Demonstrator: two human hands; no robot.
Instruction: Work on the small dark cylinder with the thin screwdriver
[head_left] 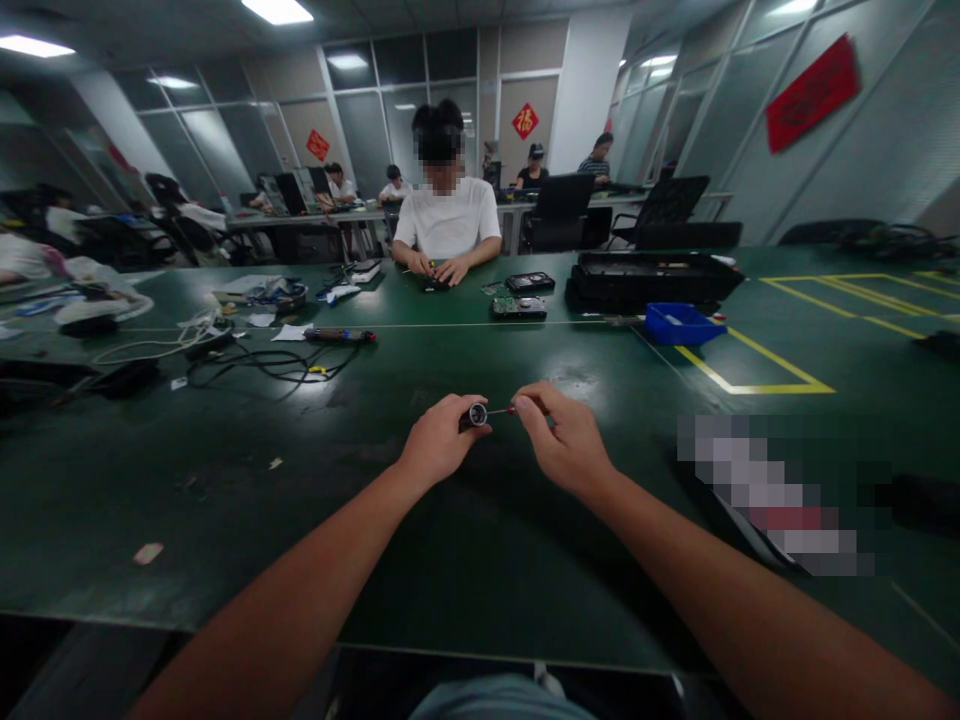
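Observation:
My left hand point(436, 440) is closed around a small dark cylinder point(478, 413) with a round, metallic-rimmed end, like a flashlight head. Most of its body is hidden by the fingers. Pinched in my right hand point(568, 437) is a thin screwdriver point(501, 411) with a red part at the fingertips. Its metal shaft points left at the cylinder; whether the tip touches it, I cannot tell. Both hands are held above the green table point(450, 580), near its middle.
Cables point(262, 370) and a tool with a brown handle point(340, 335) lie to the left. Hard drives point(519, 308) sit ahead, near a black tray point(649, 283) and a blue bin point(682, 324). Across the table, a person in a white shirt point(448, 222) handles a small dark object.

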